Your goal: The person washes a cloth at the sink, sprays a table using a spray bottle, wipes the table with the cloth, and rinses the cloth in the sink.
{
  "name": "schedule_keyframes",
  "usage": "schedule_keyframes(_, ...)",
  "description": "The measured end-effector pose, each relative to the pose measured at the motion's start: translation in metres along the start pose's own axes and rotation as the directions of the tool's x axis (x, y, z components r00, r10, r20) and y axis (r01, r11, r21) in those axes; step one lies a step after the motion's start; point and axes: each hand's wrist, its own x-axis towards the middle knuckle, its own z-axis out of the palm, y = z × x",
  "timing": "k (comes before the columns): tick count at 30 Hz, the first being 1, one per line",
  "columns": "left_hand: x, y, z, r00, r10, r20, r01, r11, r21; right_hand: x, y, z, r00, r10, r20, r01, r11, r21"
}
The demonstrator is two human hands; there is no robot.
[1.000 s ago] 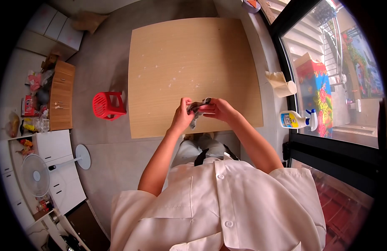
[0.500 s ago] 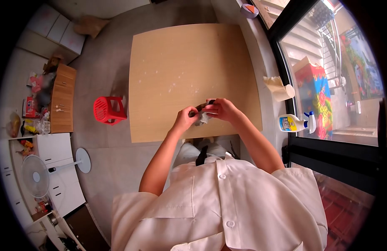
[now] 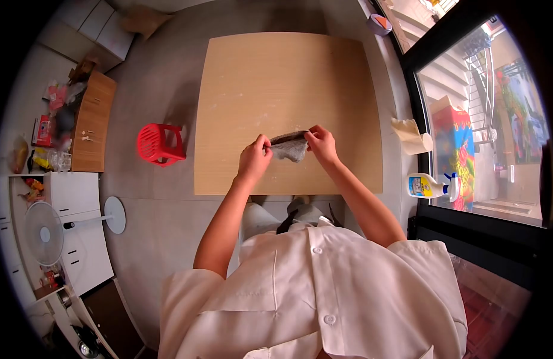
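Observation:
A small grey cloth (image 3: 291, 148) with a darker upper edge is stretched between my two hands above the table (image 3: 258, 78). My left hand (image 3: 255, 158) pinches its left corner between thumb and fingers. At the opposite corner, my right hand (image 3: 321, 144) is closed on the edge in a similar pinch. The lower part of the cloth hangs loose between them. White specks and faint smears lie on the light wooden tabletop.
A red plastic stool (image 3: 161, 145) stands left of the table. On the ledge at right are a spray bottle (image 3: 429, 186), a paper towel roll (image 3: 412, 139) and a roll of tape (image 3: 379, 24). A fan (image 3: 44, 233) stands by the white drawers (image 3: 79, 239).
The cloth was bunched up in my hands and is now spread out between them. My hands have moved apart and slightly up. The view has shifted a little.

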Motion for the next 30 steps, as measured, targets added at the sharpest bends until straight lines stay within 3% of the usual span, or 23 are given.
schedule_keyframes(1,0.001,-0.007,-0.009,1.0,-0.007,-0.024,0.008,1.0,0.026,0.001,-0.003,0.01,1.0,-0.001,-0.001,0.001,1.0,-0.001)
schedule_keyframes(3,0.003,-0.023,-0.029,1.0,-0.001,-0.028,0.0,1.0,-0.026,0.0,-0.006,0.035,0.959,-0.266,-0.099,0.256,0.961,-0.106)
schedule_keyframes(5,0.005,-0.041,-0.052,0.999,0.013,-0.03,-0.015,0.997,-0.078,0.002,-0.007,0.06,0.951,-0.291,-0.109,0.278,0.954,-0.114)
schedule_keyframes(6,0.007,-0.05,-0.063,0.998,0.034,0.056,-0.028,0.995,-0.099,0.004,-0.012,0.073,0.941,-0.319,-0.114,0.305,0.944,-0.122)
schedule_keyframes(7,0.01,-0.06,-0.073,0.989,0.057,0.139,-0.04,0.992,-0.12,0.005,-0.015,0.085,0.938,-0.324,-0.122,0.31,0.943,-0.124)
schedule_keyframes(9,0.016,-0.076,-0.093,0.988,0.055,0.146,-0.035,0.99,-0.138,0.002,-0.022,0.109,0.966,-0.249,-0.07,0.259,0.941,0.218)
schedule_keyframes(12,0.019,-0.094,-0.121,0.989,0.047,0.14,-0.02,0.982,-0.187,-0.003,-0.033,0.138,0.951,-0.308,-0.041,0.305,0.903,0.304)
schedule_keyframes(13,0.02,-0.098,-0.13,0.992,0.047,0.115,-0.021,0.976,-0.217,-0.009,-0.037,0.145,0.954,-0.294,-0.051,0.296,0.906,0.302)
schedule_keyframes(15,0.019,-0.109,-0.148,0.983,0.082,0.166,-0.047,0.978,-0.204,-0.024,-0.05,0.153,0.969,-0.245,0.005,0.243,0.965,0.103)
schedule_keyframes(16,0.019,-0.115,-0.155,0.945,0.085,0.317,-0.037,0.987,-0.154,-0.031,-0.061,0.153,0.972,-0.234,-0.004,0.233,0.967,0.105)
schedule_keyframes(17,0.021,-0.12,-0.161,0.885,0.081,0.458,-0.039,0.994,-0.102,-0.039,-0.072,0.152,0.982,-0.133,0.133,0.139,0.99,-0.036)
schedule_keyframes(18,0.022,-0.124,-0.168,0.779,-0.019,0.627,0.134,0.982,-0.136,-0.044,-0.075,0.153,0.967,-0.009,0.256,0.058,0.981,-0.187)
schedule_keyframes(19,0.02,-0.132,-0.169,0.772,-0.018,0.636,0.136,0.981,-0.137,-0.047,-0.073,0.154,0.968,0.001,0.25,0.047,0.982,-0.185)
schedule_keyframes(22,0.016,-0.146,-0.168,0.542,-0.05,0.839,0.383,0.903,-0.194,-0.046,-0.063,0.158,0.885,0.21,0.416,-0.15,0.974,-0.172)
schedule_keyframes(23,0.017,-0.149,-0.166,0.535,-0.052,0.843,0.388,0.902,-0.191,-0.042,-0.06,0.16,0.883,0.217,0.416,-0.158,0.973,-0.17)
schedule_keyframes(26,0.026,-0.165,-0.152,0.524,-0.173,0.834,0.523,0.839,-0.154,-0.018,-0.041,0.177,0.884,0.295,0.362,-0.236,0.951,-0.2)
schedule_keyframes(28,0.04,-0.188,-0.129,0.819,-0.168,0.549,0.254,0.963,-0.084,0.017,-0.001,0.2,0.982,0.119,0.147,-0.104,0.989,-0.103)
schedule_keyframes(29,0.037,-0.189,-0.124,0.819,-0.168,0.549,0.254,0.964,-0.084,0.016,0.005,0.207,0.982,0.118,0.147,-0.104,0.989,-0.102)
schedule_keyframes(30,0.039,-0.198,-0.113,0.881,-0.124,0.457,0.133,0.991,0.012,0.022,0.015,0.219,0.994,0.055,0.092,-0.037,0.982,-0.185)
